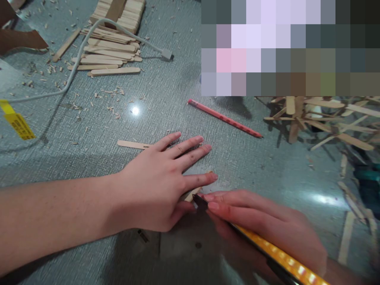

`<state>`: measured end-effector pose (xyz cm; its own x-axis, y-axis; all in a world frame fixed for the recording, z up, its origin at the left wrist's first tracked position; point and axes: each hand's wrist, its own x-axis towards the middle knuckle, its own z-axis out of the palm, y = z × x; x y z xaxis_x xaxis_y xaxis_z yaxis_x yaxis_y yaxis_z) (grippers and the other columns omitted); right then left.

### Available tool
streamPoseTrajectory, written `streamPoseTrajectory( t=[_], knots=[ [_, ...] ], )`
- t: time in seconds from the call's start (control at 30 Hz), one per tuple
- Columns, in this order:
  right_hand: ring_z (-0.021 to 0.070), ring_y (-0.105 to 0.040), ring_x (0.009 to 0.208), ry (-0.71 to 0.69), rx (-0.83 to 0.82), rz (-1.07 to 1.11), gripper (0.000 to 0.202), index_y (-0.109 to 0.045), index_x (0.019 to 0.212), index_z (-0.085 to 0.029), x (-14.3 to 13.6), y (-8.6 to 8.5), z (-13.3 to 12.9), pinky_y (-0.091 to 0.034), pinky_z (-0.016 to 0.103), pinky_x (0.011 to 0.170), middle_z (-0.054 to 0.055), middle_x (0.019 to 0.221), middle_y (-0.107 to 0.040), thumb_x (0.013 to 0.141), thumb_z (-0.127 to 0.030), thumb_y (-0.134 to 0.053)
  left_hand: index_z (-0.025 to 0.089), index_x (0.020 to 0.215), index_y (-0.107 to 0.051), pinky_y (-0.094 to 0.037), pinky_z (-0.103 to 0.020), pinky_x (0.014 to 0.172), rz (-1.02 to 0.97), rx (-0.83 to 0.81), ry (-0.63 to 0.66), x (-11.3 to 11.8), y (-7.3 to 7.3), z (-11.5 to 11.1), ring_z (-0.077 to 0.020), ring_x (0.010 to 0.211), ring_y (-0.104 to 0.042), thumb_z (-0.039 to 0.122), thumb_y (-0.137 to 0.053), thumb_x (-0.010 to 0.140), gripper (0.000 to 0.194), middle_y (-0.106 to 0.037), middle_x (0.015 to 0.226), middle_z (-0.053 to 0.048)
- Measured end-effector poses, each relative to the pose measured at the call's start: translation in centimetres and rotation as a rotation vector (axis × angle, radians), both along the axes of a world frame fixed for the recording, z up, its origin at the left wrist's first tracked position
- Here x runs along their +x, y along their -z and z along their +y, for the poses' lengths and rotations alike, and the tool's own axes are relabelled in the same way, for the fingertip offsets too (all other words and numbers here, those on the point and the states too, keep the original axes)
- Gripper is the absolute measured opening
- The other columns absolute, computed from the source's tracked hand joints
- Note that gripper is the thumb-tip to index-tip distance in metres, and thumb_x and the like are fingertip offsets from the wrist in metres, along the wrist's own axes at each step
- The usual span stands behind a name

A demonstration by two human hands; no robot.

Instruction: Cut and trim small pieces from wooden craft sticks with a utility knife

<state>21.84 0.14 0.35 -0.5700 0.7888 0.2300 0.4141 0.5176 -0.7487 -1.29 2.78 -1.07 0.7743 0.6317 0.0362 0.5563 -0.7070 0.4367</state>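
My left hand (166, 170) lies with its fingers spread over the tabletop. Between its index finger and thumb shows part of a wooden craft stick (193, 194); the rest of that stick is hidden. Gripped in my right hand (261, 221) is a yellow utility knife (276, 253), its dark blade tip on or just above that stick, close to my left thumb. Another craft stick (130, 144), with a small dark slot, pokes out from under my left hand on the far side.
A red pencil (225, 118) rests beyond my hands. A pile of craft sticks (109, 51) and a white cable (99, 23) with a yellow tag (19, 124) are at the upper left. Wood chips (114, 105) litter the table. A tangle of sticks (323, 118) stands at right, below a pixelated area.
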Motion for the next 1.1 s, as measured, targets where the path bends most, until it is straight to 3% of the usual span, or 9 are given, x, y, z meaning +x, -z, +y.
streamPoseTrajectory(
  t=[0.23,0.4,0.57,0.8,1.1],
  knots=[
    [0.0142,-0.078,0.071,-0.011,0.025,-0.052,0.021,-0.066,0.091,-0.028,-0.8,-0.2,0.0,-0.060,0.011,0.057,-0.004,0.078,-0.078,0.086,-0.008,-0.062,0.028,0.146,-0.057,-0.021,-0.059,0.125,-0.001,0.021,-0.013,0.0,0.2,0.0,-0.0354,0.153,-0.034,0.047,-0.062,0.092,0.057,-0.041,0.163,-0.011],
    [0.0142,-0.079,0.072,-0.022,0.076,-0.089,0.019,-0.066,0.092,-0.028,-0.7,-0.5,0.1,-0.061,0.012,0.062,-0.003,0.081,-0.079,0.087,-0.010,-0.063,0.030,0.147,-0.054,-0.020,-0.058,0.126,0.019,0.026,-0.014,-0.1,0.1,0.0,-0.0337,0.154,-0.032,0.048,-0.063,0.091,0.059,-0.040,0.163,-0.009],
    [0.0145,-0.078,0.069,0.001,0.005,-0.054,0.018,-0.060,0.080,-0.028,-0.6,-0.3,-0.1,-0.058,0.012,0.050,-0.004,0.073,-0.077,0.087,-0.011,-0.062,0.031,0.147,-0.054,-0.022,-0.059,0.125,0.035,0.015,-0.006,-0.1,0.0,0.0,-0.0328,0.155,-0.031,0.048,-0.061,0.093,0.058,-0.039,0.164,-0.010],
    [0.0146,-0.076,0.066,0.033,0.059,0.010,0.022,-0.069,0.098,-0.028,0.7,1.2,0.2,-0.064,0.019,0.061,0.000,0.082,-0.077,0.086,-0.010,-0.065,0.029,0.148,-0.054,-0.021,-0.062,0.125,0.011,0.016,-0.012,-0.1,0.1,0.0,-0.0365,0.153,-0.034,0.047,-0.063,0.090,0.061,-0.041,0.163,-0.010],
    [0.0129,-0.077,0.071,0.023,0.024,0.040,0.021,-0.071,0.096,-0.024,0.4,1.2,0.2,-0.064,0.017,0.069,0.002,0.086,-0.079,0.084,-0.007,-0.067,0.030,0.147,-0.054,-0.021,-0.063,0.124,0.013,0.007,-0.011,-0.1,0.1,-0.1,-0.0357,0.154,-0.033,0.047,-0.062,0.091,0.060,-0.039,0.164,-0.011]
  ],
)
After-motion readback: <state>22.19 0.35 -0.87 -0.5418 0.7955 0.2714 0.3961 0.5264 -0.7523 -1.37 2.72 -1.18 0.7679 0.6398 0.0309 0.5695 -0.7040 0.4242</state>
